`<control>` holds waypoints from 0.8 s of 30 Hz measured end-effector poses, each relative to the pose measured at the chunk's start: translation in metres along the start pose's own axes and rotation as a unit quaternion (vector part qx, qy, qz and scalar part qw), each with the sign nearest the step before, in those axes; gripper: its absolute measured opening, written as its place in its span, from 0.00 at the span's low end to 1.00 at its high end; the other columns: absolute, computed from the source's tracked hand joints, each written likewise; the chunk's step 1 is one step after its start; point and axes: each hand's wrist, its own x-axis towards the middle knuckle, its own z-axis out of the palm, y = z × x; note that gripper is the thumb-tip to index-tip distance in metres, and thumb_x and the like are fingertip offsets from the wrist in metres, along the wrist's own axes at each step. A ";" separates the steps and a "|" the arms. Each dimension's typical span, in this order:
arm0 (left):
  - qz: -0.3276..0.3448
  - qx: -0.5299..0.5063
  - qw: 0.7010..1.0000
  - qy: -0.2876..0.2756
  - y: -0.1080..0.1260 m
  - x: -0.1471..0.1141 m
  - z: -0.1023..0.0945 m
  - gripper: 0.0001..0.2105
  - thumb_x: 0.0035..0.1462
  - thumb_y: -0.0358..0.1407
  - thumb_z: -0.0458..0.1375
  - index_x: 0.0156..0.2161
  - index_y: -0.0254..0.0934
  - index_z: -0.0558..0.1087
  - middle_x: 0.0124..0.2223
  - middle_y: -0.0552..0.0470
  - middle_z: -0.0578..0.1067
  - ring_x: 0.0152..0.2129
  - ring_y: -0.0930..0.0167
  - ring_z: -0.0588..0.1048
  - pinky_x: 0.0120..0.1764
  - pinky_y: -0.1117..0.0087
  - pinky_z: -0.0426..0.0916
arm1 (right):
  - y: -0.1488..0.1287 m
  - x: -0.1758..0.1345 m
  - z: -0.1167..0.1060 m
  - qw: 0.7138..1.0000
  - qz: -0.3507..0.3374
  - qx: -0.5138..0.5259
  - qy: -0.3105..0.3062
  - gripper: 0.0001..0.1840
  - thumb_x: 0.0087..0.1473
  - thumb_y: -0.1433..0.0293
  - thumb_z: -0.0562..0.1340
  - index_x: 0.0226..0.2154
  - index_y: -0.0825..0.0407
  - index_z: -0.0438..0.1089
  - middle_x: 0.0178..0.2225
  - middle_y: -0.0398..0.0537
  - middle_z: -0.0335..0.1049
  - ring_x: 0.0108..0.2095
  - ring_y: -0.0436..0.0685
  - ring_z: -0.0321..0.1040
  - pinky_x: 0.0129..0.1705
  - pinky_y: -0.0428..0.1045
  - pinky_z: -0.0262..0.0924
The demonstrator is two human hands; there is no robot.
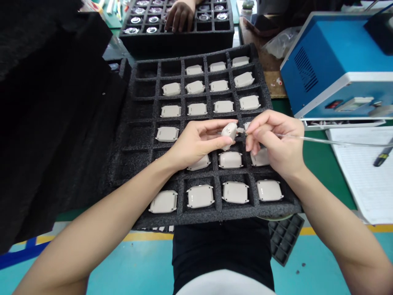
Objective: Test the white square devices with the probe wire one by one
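My left hand (205, 141) holds a pale watch case (229, 133) between thumb and fingers, turned on its edge above the foam tray. From the right, my right hand (273, 141) pinches the end of a clear thin tube (325, 140); its small tip (241, 130) points at the side of the case. Whether the tip touches the case I cannot tell. Below both hands lies a black foam tray (211, 214) divided into compartments. Many of these hold similar beige watch cases (235, 191), backs upward; the left column's visible cells are bare.
A blue machine (322, 61) stands at the right, with a paper sheet (362, 164) and a pen (383, 155) in front of it. Beyond my tray, another person's hand (181, 16) rests over a second tray (178, 43) of round watch parts. Black foam (46, 123) rises at the left.
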 end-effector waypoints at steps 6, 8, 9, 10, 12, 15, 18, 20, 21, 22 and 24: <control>-0.005 0.000 1.000 0.007 0.003 -0.001 0.001 0.21 0.45 0.38 0.67 0.46 0.36 0.75 0.46 0.48 0.77 0.43 0.63 0.75 0.47 0.65 0.69 | 0.000 0.000 0.000 1.000 -0.003 0.003 -0.007 0.06 0.50 0.75 0.60 0.23 0.52 0.67 0.16 0.40 0.66 0.13 0.46 0.58 0.17 0.44 0.56; -0.009 0.004 1.000 0.010 0.003 -0.001 0.001 0.21 0.44 0.38 0.67 0.46 0.37 0.76 0.46 0.48 0.77 0.43 0.62 0.75 0.48 0.64 0.69 | 0.000 0.000 0.000 1.000 0.001 0.001 -0.008 0.06 0.50 0.74 0.60 0.23 0.52 0.67 0.16 0.40 0.66 0.13 0.46 0.58 0.17 0.44 0.56; -0.011 0.005 1.000 0.010 0.003 -0.001 0.001 0.21 0.44 0.38 0.67 0.46 0.37 0.75 0.46 0.48 0.77 0.44 0.62 0.75 0.48 0.64 0.69 | 0.000 0.000 0.000 1.000 0.004 -0.001 -0.009 0.06 0.50 0.74 0.60 0.23 0.52 0.67 0.16 0.40 0.66 0.13 0.46 0.58 0.17 0.44 0.56; -0.011 0.007 1.000 0.009 0.003 -0.001 0.001 0.21 0.44 0.38 0.67 0.46 0.37 0.75 0.47 0.48 0.77 0.44 0.62 0.75 0.48 0.64 0.69 | 0.000 0.000 0.000 1.000 0.005 -0.003 -0.009 0.06 0.50 0.74 0.60 0.23 0.52 0.67 0.16 0.40 0.66 0.13 0.46 0.58 0.17 0.44 0.56; -0.008 0.008 1.000 0.007 0.003 -0.001 0.001 0.21 0.45 0.38 0.66 0.46 0.37 0.75 0.47 0.48 0.77 0.45 0.62 0.74 0.48 0.64 0.69 | 0.000 0.000 0.000 1.000 0.007 -0.004 -0.009 0.06 0.50 0.73 0.60 0.23 0.52 0.67 0.15 0.40 0.66 0.13 0.46 0.58 0.17 0.44 0.56; -0.008 0.008 1.000 0.005 0.001 -0.001 0.000 0.21 0.45 0.38 0.66 0.47 0.37 0.75 0.47 0.48 0.77 0.45 0.62 0.74 0.49 0.64 0.68 | 0.000 0.001 0.000 1.000 0.012 0.001 -0.009 0.06 0.49 0.73 0.60 0.22 0.52 0.67 0.15 0.40 0.66 0.13 0.46 0.58 0.17 0.43 0.55; -0.009 0.004 1.000 -0.001 0.000 0.000 -0.001 0.22 0.45 0.38 0.66 0.47 0.37 0.75 0.47 0.47 0.77 0.44 0.61 0.74 0.49 0.62 0.69 | 0.000 0.001 0.000 1.000 0.008 0.011 -0.012 0.06 0.48 0.74 0.60 0.22 0.52 0.67 0.15 0.40 0.66 0.13 0.46 0.58 0.17 0.43 0.55; -0.006 0.004 1.000 -0.005 0.000 0.000 -0.001 0.22 0.45 0.38 0.66 0.47 0.37 0.75 0.47 0.47 0.77 0.44 0.61 0.75 0.49 0.62 0.69 | 0.000 0.001 0.000 1.000 0.007 0.015 -0.014 0.05 0.47 0.74 0.59 0.23 0.52 0.67 0.15 0.40 0.66 0.13 0.46 0.58 0.17 0.43 0.54; -0.007 0.005 1.000 -0.006 0.001 0.000 -0.001 0.21 0.45 0.38 0.66 0.47 0.38 0.75 0.47 0.47 0.77 0.43 0.61 0.75 0.48 0.62 0.69 | 0.000 0.001 0.000 1.000 0.009 0.015 -0.014 0.04 0.47 0.74 0.58 0.23 0.53 0.66 0.15 0.39 0.66 0.13 0.46 0.58 0.16 0.43 0.54; -0.010 0.007 1.000 -0.005 0.002 0.000 -0.001 0.21 0.45 0.38 0.66 0.47 0.38 0.75 0.46 0.48 0.77 0.43 0.62 0.75 0.48 0.63 0.69 | 0.000 0.001 0.001 1.000 0.012 0.016 -0.013 0.04 0.46 0.74 0.58 0.23 0.53 0.66 0.15 0.39 0.66 0.13 0.46 0.58 0.16 0.42 0.54; -0.020 0.014 1.000 -0.002 0.003 0.000 -0.001 0.21 0.44 0.38 0.66 0.46 0.39 0.76 0.46 0.48 0.77 0.43 0.62 0.75 0.47 0.64 0.70 | 0.001 0.000 0.002 1.000 0.020 0.020 -0.012 0.03 0.45 0.73 0.57 0.23 0.53 0.66 0.14 0.39 0.66 0.12 0.45 0.57 0.16 0.42 0.53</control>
